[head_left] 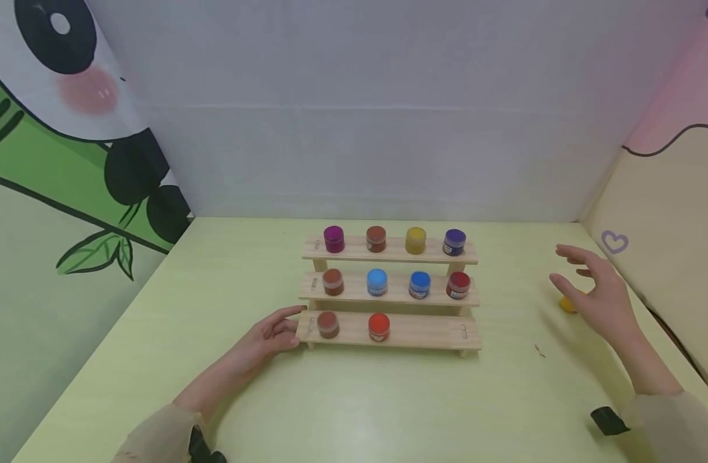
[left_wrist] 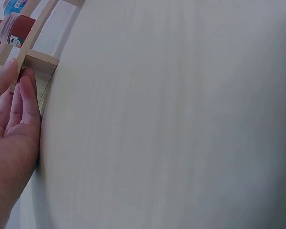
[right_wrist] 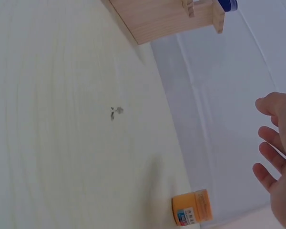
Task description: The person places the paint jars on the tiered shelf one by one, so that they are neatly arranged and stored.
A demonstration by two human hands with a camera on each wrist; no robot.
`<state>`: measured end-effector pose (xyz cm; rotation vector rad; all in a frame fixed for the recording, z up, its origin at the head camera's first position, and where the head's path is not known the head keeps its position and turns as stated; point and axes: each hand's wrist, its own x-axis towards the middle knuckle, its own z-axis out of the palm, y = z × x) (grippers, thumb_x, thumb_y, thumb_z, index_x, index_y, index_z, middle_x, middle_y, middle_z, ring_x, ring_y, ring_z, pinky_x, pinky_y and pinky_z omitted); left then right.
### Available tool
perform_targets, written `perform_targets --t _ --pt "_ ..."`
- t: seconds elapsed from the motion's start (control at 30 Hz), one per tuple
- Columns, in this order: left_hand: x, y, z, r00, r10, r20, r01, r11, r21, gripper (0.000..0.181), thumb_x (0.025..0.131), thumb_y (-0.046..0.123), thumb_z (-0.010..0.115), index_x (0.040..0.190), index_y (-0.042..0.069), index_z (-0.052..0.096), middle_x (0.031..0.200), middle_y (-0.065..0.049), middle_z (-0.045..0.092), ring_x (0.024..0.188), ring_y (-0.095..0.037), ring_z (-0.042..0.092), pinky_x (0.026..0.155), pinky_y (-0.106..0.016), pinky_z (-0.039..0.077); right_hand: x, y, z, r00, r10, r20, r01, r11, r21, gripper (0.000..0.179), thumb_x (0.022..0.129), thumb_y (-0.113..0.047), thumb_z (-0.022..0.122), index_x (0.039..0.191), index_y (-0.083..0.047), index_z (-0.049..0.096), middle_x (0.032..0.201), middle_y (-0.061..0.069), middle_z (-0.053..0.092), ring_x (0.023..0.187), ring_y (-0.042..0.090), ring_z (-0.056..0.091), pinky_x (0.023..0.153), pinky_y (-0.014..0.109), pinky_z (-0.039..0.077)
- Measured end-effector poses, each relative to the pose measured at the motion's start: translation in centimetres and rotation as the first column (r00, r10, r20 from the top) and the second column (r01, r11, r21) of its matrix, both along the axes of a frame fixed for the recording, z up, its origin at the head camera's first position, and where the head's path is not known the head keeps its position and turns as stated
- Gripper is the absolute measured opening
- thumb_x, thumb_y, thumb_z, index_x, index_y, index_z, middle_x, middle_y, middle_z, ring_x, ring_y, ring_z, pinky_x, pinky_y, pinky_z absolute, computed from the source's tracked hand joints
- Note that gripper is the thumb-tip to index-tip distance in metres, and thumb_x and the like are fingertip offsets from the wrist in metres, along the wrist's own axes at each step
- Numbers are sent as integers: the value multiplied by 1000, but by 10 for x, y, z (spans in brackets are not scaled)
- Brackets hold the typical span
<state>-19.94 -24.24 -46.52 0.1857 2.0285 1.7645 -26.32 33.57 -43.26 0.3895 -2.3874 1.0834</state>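
Note:
A three-tier wooden rack (head_left: 426, 329) bears several small paint jars. My left hand (head_left: 267, 337) holds the left end of its lowest tier; in the left wrist view the thumb lies on the board's edge, with the fingers beneath. That tier carries a brown jar (head_left: 328, 325) and a red-orange jar (head_left: 379, 327). Off to the right, my right hand (head_left: 604, 297) hovers with loosely bent fingers and holds nothing. Behind it in the head view, an orange-yellow paint jar (right_wrist: 185, 210) stands on the table, partly hidden by the hand; the right wrist view shows it apart from the fingers.
The middle tier holds brown, light blue (head_left: 377, 282), blue and dark red jars. Purple (head_left: 334, 238), brown, yellow and dark blue jars line the top tier. A small dark mark (head_left: 539, 350) shows on the table. A pale wall (head_left: 365, 154) rises behind, with printed panels at both sides.

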Motion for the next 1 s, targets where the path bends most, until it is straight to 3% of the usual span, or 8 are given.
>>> perform_targets --t 0.1,0.3,0.5,0.73,0.87,1.0 --pt "0 0 0 1000 -3 -6 3 1000 -10 68 99 17 59 156 11 23 121 8 65 111 -4 62 95 -18 46 -2 4 -5 999 -11 33 11 1000 5 53 87 -6 73 137 -15 58 131 -16 59 112 -15 43 90 -1 30" --pt "-2 0 3 1000 8 5 -7 1000 -26 67 99 19 60 156 14 24 125 4 64 113 -5 62 97 -19 45 -4 15 -15 990 -20 142 17 1000 24 56 91 -17 71 144 -16 50 136 -24 49 113 -22 35 89 -3 27" --pt "-2 -1 1 1000 7 10 -7 1000 -18 68 99 19 60 157 13 23 124 5 65 112 -5 63 96 -19 46 -8 25 -28 979 23 203 -27 999 18 61 94 -20 69 148 -14 44 141 -25 43 114 -24 32 87 -5 28" --pt "-1 -1 1 1000 -1 -7 1 1000 -14 67 99 17 59 156 11 23 121 9 66 111 -4 63 95 -18 47 -8 30 -35 951 49 304 -48 999 -10 61 96 -24 66 151 -16 40 145 -7 44 108 -26 36 83 -2 37" --pt "0 0 2 1000 0 -1 0 1000 -11 67 99 18 59 156 11 23 123 7 65 112 -4 63 96 -18 46 -8 33 -39 940 81 331 -74 997 -32 61 96 -22 66 151 -17 40 139 -17 44 108 -25 37 80 -1 39" --pt "1 0 1 1000 4 1 -4 1000 -12 68 99 18 59 156 12 23 123 5 64 112 -5 63 96 -19 47 -9 35 -42 933 98 347 -94 995 -27 61 95 -22 66 150 -13 40 131 -31 42 111 -24 34 83 -3 35"
